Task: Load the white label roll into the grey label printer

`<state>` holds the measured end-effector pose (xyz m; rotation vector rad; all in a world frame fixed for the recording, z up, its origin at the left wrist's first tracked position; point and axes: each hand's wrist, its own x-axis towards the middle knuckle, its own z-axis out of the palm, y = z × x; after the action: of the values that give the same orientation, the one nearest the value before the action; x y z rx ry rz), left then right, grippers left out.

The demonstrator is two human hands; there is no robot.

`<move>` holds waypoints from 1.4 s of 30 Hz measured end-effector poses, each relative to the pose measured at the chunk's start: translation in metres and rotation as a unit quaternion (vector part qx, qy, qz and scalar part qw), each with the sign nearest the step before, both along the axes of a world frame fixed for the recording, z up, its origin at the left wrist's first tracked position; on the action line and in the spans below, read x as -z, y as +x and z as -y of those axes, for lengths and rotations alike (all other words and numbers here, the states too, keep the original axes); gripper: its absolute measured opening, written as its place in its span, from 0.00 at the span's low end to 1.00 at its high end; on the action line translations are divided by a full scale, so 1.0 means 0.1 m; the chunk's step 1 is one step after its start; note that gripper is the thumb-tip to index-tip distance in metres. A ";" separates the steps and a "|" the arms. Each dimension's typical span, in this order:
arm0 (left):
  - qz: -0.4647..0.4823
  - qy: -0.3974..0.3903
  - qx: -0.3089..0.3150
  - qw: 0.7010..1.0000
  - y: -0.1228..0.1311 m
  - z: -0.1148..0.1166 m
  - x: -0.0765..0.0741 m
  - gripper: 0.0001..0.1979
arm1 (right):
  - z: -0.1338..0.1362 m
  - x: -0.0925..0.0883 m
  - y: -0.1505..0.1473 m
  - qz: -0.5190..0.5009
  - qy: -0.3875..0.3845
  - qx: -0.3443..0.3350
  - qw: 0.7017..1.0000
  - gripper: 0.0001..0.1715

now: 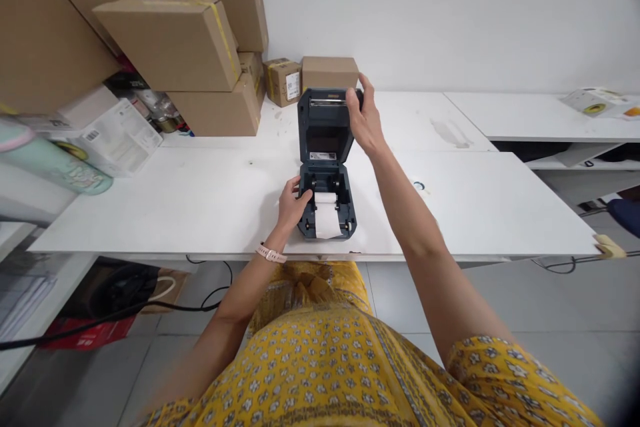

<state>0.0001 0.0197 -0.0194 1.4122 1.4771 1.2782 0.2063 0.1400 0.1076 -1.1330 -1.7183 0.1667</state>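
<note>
A dark grey label printer (327, 203) stands near the front edge of the white table (210, 193), its lid (324, 121) swung up and open. A roll of white label paper (327, 215) lies in its bay, the strip hanging out the front. My left hand (294, 202) rests against the printer's left side, fingers curled on the edge of the bay. My right hand (365, 119) grips the top right corner of the raised lid.
Stacked cardboard boxes (175, 47) crowd the table's back left, with two small boxes (330, 72) behind the printer. A pale green bottle (55, 163) and packages lie at the left. A second white table (540, 113) stands at the right. Cables run under the table.
</note>
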 end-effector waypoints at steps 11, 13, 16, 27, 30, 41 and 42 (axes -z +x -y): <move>-0.068 -0.006 -0.002 0.998 0.01 0.03 -0.09 0.27 | 0.97 0.53 -0.10 0.342 -0.174 -0.193 0.903 0.21; -0.073 -0.012 -0.001 0.997 0.01 0.03 -0.09 0.27 | 0.88 0.59 -0.17 0.388 -0.197 -0.216 0.874 0.21; -0.087 -0.014 0.005 0.996 -0.01 0.03 -0.10 0.27 | 0.73 0.62 -0.22 0.415 -0.234 -0.257 0.841 0.20; -0.184 0.006 0.034 0.982 -0.07 0.04 -0.18 0.34 | 0.72 0.33 0.09 0.274 -0.271 -0.415 0.824 0.28; -0.204 0.014 0.036 0.978 -0.06 0.06 -0.18 0.31 | 0.96 0.10 0.50 0.177 -0.238 -0.427 0.854 0.34; -0.194 0.018 0.003 0.981 -0.03 0.04 -0.13 0.29 | 1.90 1.18 1.00 -0.095 -0.292 -0.119 0.944 0.28; -0.200 0.015 0.003 0.980 -0.03 0.03 -0.14 0.29 | 1.82 1.32 0.99 -0.090 -0.286 -0.087 0.950 0.28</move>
<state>-0.0033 0.0163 -0.0055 1.7674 1.7146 1.0538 0.3048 -0.0418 -0.0242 -1.3233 -1.6451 0.8996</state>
